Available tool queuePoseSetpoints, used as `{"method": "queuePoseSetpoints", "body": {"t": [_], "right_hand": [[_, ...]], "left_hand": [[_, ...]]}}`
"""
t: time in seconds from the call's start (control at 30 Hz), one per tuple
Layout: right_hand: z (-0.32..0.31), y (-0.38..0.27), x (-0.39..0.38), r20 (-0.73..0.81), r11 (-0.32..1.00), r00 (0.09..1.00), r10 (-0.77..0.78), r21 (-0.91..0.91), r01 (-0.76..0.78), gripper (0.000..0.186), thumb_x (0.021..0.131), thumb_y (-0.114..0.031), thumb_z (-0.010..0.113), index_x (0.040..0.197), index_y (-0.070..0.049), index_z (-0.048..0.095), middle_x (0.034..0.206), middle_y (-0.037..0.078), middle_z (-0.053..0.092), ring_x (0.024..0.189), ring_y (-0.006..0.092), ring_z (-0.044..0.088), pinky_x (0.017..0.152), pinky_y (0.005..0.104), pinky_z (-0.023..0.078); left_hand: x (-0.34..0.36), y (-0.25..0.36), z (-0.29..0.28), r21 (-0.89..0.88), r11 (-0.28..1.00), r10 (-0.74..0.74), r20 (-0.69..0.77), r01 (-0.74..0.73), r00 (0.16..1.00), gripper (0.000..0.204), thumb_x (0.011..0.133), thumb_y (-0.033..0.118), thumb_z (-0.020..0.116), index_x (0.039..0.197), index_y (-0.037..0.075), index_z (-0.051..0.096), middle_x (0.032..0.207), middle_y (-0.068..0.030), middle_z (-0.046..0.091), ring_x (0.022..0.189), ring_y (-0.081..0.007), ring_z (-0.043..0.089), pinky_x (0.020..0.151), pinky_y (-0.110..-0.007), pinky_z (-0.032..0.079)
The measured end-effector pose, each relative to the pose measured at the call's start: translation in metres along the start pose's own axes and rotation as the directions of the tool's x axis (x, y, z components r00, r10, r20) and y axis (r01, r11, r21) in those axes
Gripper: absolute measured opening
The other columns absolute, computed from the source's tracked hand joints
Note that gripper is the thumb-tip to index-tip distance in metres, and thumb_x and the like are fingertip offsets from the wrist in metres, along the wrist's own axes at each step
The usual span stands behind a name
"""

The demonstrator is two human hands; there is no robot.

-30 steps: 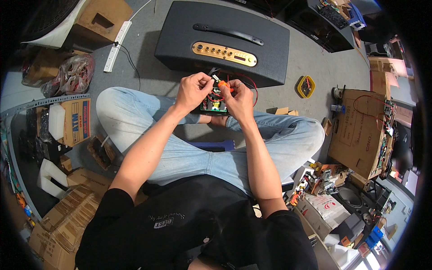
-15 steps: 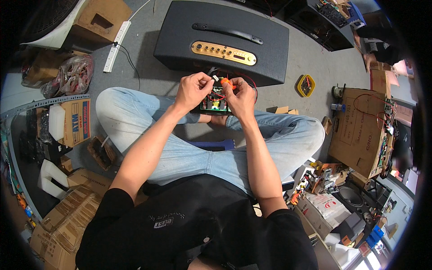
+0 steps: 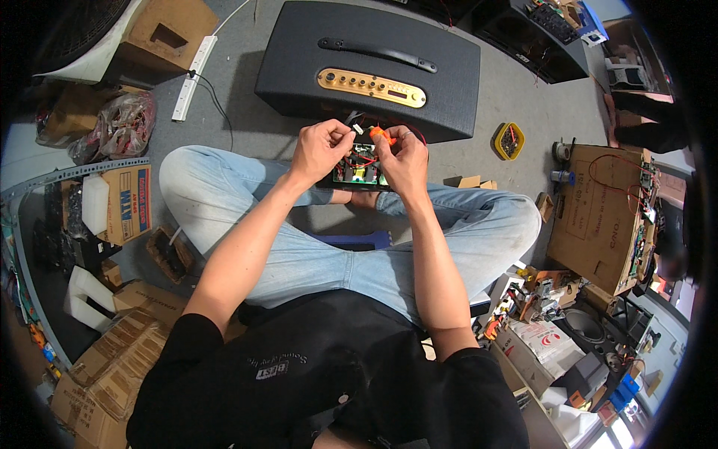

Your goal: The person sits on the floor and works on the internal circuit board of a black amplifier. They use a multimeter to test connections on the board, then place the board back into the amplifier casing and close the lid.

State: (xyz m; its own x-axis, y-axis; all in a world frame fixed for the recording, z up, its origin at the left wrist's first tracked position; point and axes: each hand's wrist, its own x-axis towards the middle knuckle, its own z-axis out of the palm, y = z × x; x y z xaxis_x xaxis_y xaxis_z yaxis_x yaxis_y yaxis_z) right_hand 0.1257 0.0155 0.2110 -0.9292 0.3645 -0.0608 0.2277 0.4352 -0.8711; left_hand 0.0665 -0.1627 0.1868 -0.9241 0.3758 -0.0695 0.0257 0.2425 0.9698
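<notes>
Above a green circuit board (image 3: 356,173), my left hand (image 3: 320,153) is closed in a pinch on a small white connector (image 3: 357,129) with wires. My right hand (image 3: 404,159) grips a small orange tool (image 3: 381,135), its tip pointing toward the connector with a little gap between them. The tool's exact kind is partly hidden by my fingers. Red wires run around the board, which sits between my crossed legs and the black speaker cabinet (image 3: 299,45). That cabinet has a strap handle (image 3: 378,55) and a gold control panel (image 3: 372,87).
A yellow tray (image 3: 508,142) of small parts sits on the floor at right. A white power strip (image 3: 193,78) lies at the far left. Cardboard boxes (image 3: 594,217) and loose electronics crowd the right side. Another person's legs (image 3: 643,120) show at the far right.
My right hand has shifted slightly right, drawing the orange tool away from the white connector. My left hand stays about where it was. The other person's legs at far right have moved.
</notes>
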Motion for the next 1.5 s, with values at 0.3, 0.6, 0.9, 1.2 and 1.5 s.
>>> {"method": "queuePoseSetpoints", "body": {"t": [0.3,0.6,0.9,1.2,1.5], "right_hand": [[-0.007,0.01,0.007,-0.11,0.999,0.994,0.015,0.037,-0.011,0.023,0.093,-0.021,0.074,0.096,0.002,0.069,0.073,0.014,0.071,0.063,0.0193,0.067,0.062,0.0334,0.052],[-0.091,0.057,0.079,-0.226,0.954,0.958,0.178,0.278,-0.112,0.027,0.098,-0.021,0.074,0.11,0.003,0.074,0.086,0.006,0.073,0.076,0.0104,0.065,0.07,0.0256,0.052],[-0.085,0.098,0.113,-0.445,0.788,0.858,-0.256,-0.61,-0.081,0.025,0.09,-0.024,0.078,0.105,-0.004,0.077,0.097,0.015,0.074,0.087,0.0243,0.072,0.078,0.0346,0.056],[0.005,-0.038,0.06,0.311,0.757,0.704,-0.638,0.088,0.647,0.044,0.085,-0.008,0.072,0.129,-0.012,0.068,0.124,0.015,0.07,0.125,0.0354,0.059,0.11,0.0462,0.044],[0.023,-0.024,0.075,0.455,0.899,0.776,-0.437,0.189,0.395,0.019,0.095,-0.001,0.064,0.11,-0.003,0.075,0.101,0.012,0.075,0.097,0.0271,0.072,0.087,0.036,0.055]], "left_hand": [[0.001,-0.006,0.001,-0.035,0.999,-0.029,0.025,0.029,0.999,0.012,0.098,0.009,0.071,0.099,-0.003,0.071,0.083,-0.0057,0.075,0.072,-0.008,0.071,0.063,-0.023,0.057],[0.004,-0.014,-0.001,-0.249,0.968,-0.034,-0.086,0.012,0.996,0.016,0.1,0.011,0.067,0.108,-0.004,0.067,0.088,-0.0083,0.075,0.083,-0.0122,0.074,0.072,-0.026,0.06],[-0.002,-0.012,-0.029,-0.355,0.931,-0.162,-0.194,0.084,0.968,0.02,0.096,0.012,0.075,0.115,0.005,0.073,0.102,0.0004,0.071,0.089,-0.0061,0.061,0.082,-0.025,0.05],[-0.007,-0.013,-0.047,-0.602,0.79,-0.144,0.01,0.121,0.99,0.017,0.099,0.011,0.071,0.116,0.009,0.073,0.093,0.0014,0.069,0.085,-0.0058,0.066,0.067,-0.019,0.047],[-0.004,-0.03,-0.035,-0.773,0.583,-0.194,0.167,0.251,0.967,0.022,0.102,0.009,0.066,0.123,0.007,0.065,0.11,-0.003,0.068,0.103,-0.0117,0.065,0.089,-0.027,0.052]]}}
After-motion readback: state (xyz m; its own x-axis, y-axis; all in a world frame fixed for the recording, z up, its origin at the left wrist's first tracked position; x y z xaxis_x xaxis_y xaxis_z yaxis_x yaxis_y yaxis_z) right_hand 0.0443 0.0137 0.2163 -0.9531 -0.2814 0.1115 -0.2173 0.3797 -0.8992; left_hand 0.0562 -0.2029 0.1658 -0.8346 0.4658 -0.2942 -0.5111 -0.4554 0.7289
